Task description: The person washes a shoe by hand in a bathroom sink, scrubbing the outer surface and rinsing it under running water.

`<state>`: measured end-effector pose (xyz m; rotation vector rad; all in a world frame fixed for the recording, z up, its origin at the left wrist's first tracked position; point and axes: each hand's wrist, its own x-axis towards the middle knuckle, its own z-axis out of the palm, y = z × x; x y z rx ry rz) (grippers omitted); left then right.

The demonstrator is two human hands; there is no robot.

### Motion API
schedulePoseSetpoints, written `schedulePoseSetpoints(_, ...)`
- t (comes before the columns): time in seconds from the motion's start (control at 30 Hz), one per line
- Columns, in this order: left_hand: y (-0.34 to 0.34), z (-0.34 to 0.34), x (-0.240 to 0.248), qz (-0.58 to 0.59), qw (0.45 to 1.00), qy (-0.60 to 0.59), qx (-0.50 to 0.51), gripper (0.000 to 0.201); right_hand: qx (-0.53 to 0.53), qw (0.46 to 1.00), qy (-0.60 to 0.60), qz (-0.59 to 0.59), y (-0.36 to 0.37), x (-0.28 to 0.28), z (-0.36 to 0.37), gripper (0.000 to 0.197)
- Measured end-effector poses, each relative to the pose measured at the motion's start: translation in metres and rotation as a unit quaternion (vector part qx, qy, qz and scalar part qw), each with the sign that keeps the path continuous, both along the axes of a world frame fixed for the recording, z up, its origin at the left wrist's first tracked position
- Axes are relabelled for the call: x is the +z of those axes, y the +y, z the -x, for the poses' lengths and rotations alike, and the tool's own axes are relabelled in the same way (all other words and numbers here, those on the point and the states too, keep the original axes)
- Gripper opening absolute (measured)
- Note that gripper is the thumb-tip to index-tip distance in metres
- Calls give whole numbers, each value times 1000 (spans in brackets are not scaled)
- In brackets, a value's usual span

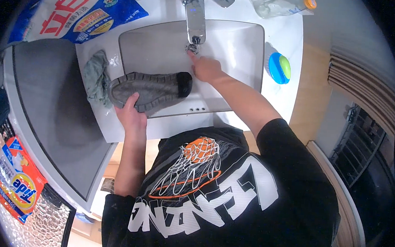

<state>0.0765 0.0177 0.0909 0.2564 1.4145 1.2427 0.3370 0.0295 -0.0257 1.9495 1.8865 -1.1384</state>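
Observation:
My left hand (131,112) grips a grey shoe (140,90), thumb on its sole. The shoe lies sole up over the left front of the sink, its black end pointing right above the basin. My right hand (206,69) reaches into the white sink (235,89) with its index finger stretched out and the other fingers curled. That fingertip is at the round metal drain (192,47), just below the spout of the chrome faucet (195,21). No object shows in the right hand. A crumpled grey-green cloth (97,77) lies on the counter left of the shoe.
A blue-and-green scrub brush (279,68) sits on the right counter. Behind it lies a clear bottle (281,8) with an orange cap. A large blue-and-white bag (77,14) stands at the back left. An orange bag (16,180) is at the lower left.

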Motion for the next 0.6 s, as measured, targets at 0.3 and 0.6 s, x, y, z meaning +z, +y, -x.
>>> schedulePoseSetpoints(0.3, -5, 1, -1, -5, 1000, 18, 14, 57, -56, 997, -3, 52, 5, 11, -7, 75)
schedulePoseSetpoints(0.6, -11, 3, -2, -18, 999, 19, 22, 54, -71, 996, 7, 60, 6, 11, 0, 76)
